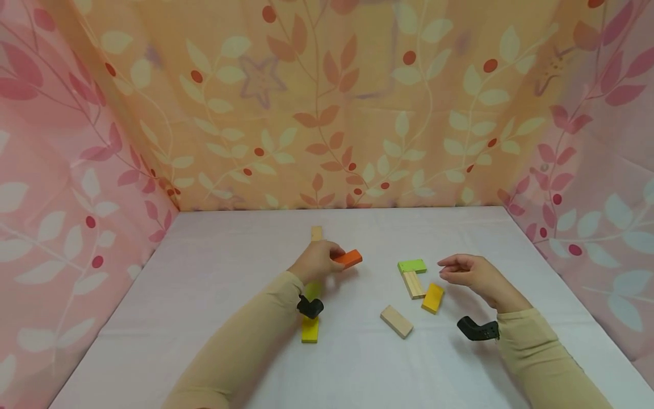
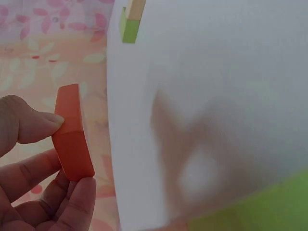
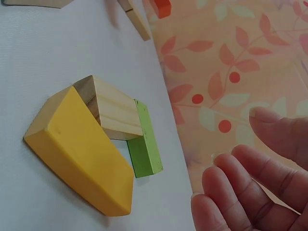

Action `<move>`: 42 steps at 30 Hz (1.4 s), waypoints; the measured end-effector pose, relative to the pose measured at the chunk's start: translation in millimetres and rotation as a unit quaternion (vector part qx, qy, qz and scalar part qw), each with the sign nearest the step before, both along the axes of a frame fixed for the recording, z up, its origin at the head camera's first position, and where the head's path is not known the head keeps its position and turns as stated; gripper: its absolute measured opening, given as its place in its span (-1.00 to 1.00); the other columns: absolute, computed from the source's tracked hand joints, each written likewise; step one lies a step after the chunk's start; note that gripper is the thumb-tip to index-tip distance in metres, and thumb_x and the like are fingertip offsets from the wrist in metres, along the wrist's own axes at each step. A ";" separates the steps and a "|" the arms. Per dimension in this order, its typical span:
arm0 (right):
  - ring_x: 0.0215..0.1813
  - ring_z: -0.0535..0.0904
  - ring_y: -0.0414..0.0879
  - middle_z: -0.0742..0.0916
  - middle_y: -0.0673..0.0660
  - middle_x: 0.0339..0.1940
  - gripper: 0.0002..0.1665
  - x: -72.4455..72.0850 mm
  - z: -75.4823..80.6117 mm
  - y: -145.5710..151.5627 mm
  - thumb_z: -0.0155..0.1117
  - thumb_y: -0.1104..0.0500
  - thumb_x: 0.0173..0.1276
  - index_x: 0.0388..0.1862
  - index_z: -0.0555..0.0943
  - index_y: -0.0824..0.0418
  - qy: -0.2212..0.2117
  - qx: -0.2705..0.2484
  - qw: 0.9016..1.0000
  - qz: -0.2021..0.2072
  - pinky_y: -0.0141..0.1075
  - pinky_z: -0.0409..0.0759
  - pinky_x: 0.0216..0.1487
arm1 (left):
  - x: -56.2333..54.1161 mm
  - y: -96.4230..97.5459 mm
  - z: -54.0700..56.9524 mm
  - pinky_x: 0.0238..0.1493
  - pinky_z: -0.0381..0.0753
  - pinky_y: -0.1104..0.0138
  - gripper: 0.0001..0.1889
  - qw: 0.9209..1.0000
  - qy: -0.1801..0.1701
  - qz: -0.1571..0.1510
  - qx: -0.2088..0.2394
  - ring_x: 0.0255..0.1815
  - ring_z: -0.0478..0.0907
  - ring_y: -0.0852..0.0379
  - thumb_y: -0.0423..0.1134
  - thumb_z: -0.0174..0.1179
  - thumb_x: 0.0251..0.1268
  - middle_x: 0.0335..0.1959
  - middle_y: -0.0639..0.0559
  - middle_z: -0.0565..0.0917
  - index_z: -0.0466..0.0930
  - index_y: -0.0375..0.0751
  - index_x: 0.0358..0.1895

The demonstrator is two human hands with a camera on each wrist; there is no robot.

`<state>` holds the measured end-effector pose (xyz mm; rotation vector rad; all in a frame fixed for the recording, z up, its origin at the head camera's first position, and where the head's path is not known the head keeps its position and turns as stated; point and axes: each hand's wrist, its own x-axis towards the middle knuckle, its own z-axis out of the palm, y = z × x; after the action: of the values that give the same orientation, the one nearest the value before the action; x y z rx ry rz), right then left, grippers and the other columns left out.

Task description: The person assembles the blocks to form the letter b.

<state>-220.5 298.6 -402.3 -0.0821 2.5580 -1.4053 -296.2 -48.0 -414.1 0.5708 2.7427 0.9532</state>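
Farthest left, a line of blocks runs away from the person beneath the left hand (image 1: pixel 318 261): a yellow block (image 1: pixel 309 330) on the near side of that hand, a yellow-green block (image 1: pixel 313 290) just short of it under the wrist, and a natural wood block (image 1: pixel 317 233) showing beyond it. The hand, sleeve and wrist camera cover the middle, so whether the line has gaps cannot be told. This part of the work looks laid out.

The left hand pinches an orange block (image 1: pixel 349 259) between thumb and fingertips, to the right of the line and raised over the tabletop (image 1: pixel 230 244); its placing is not yet done.

Farther right, between the two hands, four blocks lie apart from the line and seem to be what is left. A pale wood block (image 1: pixel 396 322) sits nearest the person, alone. A light green block (image 1: pixel 412 266) lies left of the right hand (image 1: pixel 472 278), touching the end of a striped wood block (image 1: pixel 414 285), and a golden block (image 1: pixel 433 298) rests close by, below the right hand's fingers.

The right hand hovers with fingers loosely bent, thumb apart, holding nothing. Overall, the work appears partway along.
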 end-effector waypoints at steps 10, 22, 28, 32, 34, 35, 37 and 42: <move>-0.08 0.52 0.02 0.65 0.15 -0.17 -0.42 -1.4 -3.6 -3.3 0.26 0.07 0.23 0.13 0.43 0.39 -0.004 0.001 1.000 -0.002 -0.18 0.50 0.01 | -2.9 -14.5 -8.3 -0.07 0.43 0.33 -0.72 0.999 0.004 0.013 -0.031 -0.27 0.45 0.17 -0.19 0.35 0.00 -0.34 0.13 0.61 0.66 -0.13 -0.16; -0.11 0.52 -0.06 0.64 0.15 -0.17 -0.44 -2.8 -5.8 -4.2 0.25 0.10 0.24 0.13 0.43 0.40 -0.001 -0.006 1.000 0.007 -0.26 0.52 -0.03 | -8.7 -23.3 -18.1 -0.07 0.47 0.32 -0.69 0.998 -0.048 0.013 -0.026 -0.19 0.45 0.15 -0.25 0.33 0.03 -0.22 0.11 0.63 0.64 -0.13 -0.09; -0.10 0.53 -0.03 0.65 0.15 -0.17 -0.43 -3.3 -6.3 -4.1 0.25 0.10 0.24 0.13 0.42 0.42 -0.002 -0.010 1.000 0.005 -0.27 0.52 -0.03 | -12.2 -22.3 -19.0 -0.10 0.48 0.34 -0.69 0.998 -0.055 0.004 -0.039 -0.20 0.47 0.16 -0.27 0.34 -0.01 -0.20 0.11 0.63 0.65 -0.13 -0.10; -0.09 0.53 0.00 0.64 0.17 -0.16 -0.42 -3.5 -6.0 -4.4 0.25 0.09 0.24 0.13 0.42 0.41 -0.002 -0.008 1.000 0.006 -0.25 0.51 -0.01 | -13.4 -20.7 -18.9 -0.12 0.48 0.35 -0.70 0.997 -0.046 -0.004 -0.054 -0.22 0.46 0.16 -0.30 0.34 -0.03 -0.23 0.10 0.63 0.66 -0.13 -0.13; -0.08 0.53 0.02 0.64 0.17 -0.15 -0.43 -3.6 -6.0 -4.4 0.25 0.09 0.24 0.13 0.42 0.40 -0.003 -0.008 1.000 0.006 -0.24 0.51 -0.01 | -13.7 -20.0 -18.6 -0.12 0.48 0.34 -0.71 0.997 -0.045 -0.006 -0.059 -0.22 0.46 0.15 -0.31 0.34 -0.03 -0.24 0.10 0.62 0.66 -0.14 -0.14; -0.08 0.53 0.01 0.64 0.17 -0.15 -0.43 -3.5 -5.8 -4.5 0.25 0.09 0.24 0.13 0.42 0.40 -0.003 -0.007 1.000 0.006 -0.24 0.52 -0.01 | -13.9 -19.7 -18.5 -0.12 0.47 0.34 -0.71 0.997 -0.044 -0.005 -0.062 -0.22 0.45 0.15 -0.31 0.34 -0.03 -0.24 0.10 0.62 0.66 -0.14 -0.15; -0.08 0.53 0.02 0.64 0.17 -0.15 -0.43 -3.3 -5.7 -4.4 0.25 0.09 0.24 0.13 0.42 0.41 -0.003 -0.009 1.000 0.008 -0.25 0.52 -0.02 | -14.0 -19.2 -18.5 -0.13 0.48 0.34 -0.72 0.997 -0.044 -0.005 -0.064 -0.22 0.45 0.15 -0.30 0.34 -0.02 -0.24 0.10 0.61 0.65 -0.14 -0.15; -0.07 0.53 0.02 0.65 0.17 -0.15 -0.43 -3.7 -5.4 -3.7 0.25 0.10 0.24 0.14 0.42 0.41 -0.003 -0.008 1.000 0.007 -0.24 0.52 -0.01 | -12.9 -18.8 -20.0 -0.08 0.46 0.32 -0.71 0.997 -0.018 -0.016 -0.078 -0.23 0.46 0.16 -0.30 0.35 -0.02 -0.26 0.10 0.61 0.64 -0.15 -0.15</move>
<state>-224.1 294.9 -407.7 -0.0981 2.5360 -1.4195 -309.1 -66.8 -434.1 0.5620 2.7358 0.7277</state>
